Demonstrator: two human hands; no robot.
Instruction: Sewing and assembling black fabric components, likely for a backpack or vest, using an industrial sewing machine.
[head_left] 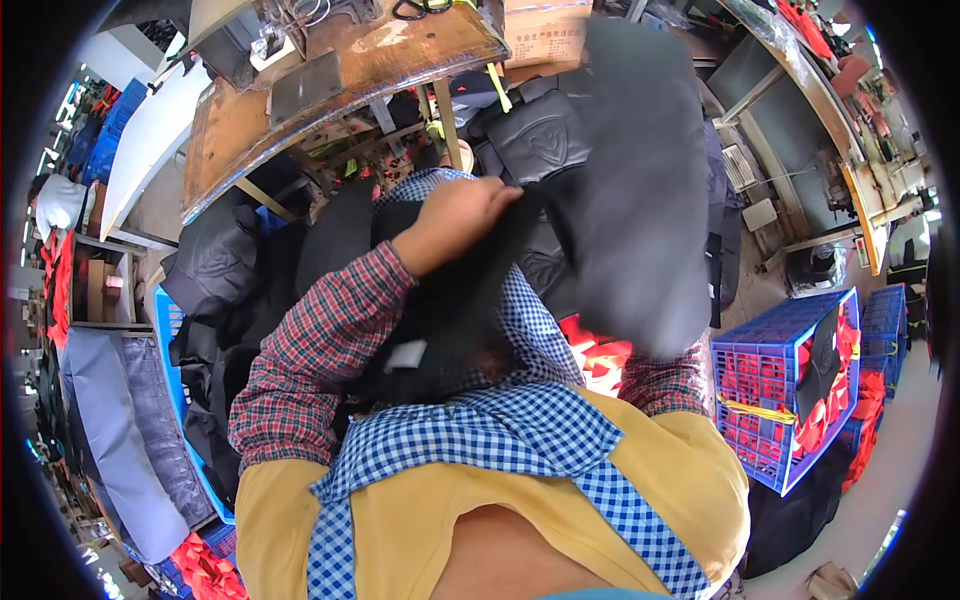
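Observation:
My left hand (465, 220) is closed in a pinch on the edge of black fabric (450, 310) that lies over my lap. Right of it a large, dark, flat panel (640, 190) stands raised, blurred by motion. The panel hides my right hand; only the plaid right sleeve (665, 380) shows below it. Whether that hand grips the panel cannot be seen. Beyond my hands, black padded pieces with a molded emblem (540, 130) are piled up. A blue-and-white checked apron (470, 435) covers my front.
A worn wooden table (400, 65) stands ahead on the left. At right is a blue plastic crate (755, 400) with red material inside. Black pieces (215, 260) heap up beside a light-blue bin (185, 420) at left. Bright red cloth (600, 360) lies near my right forearm.

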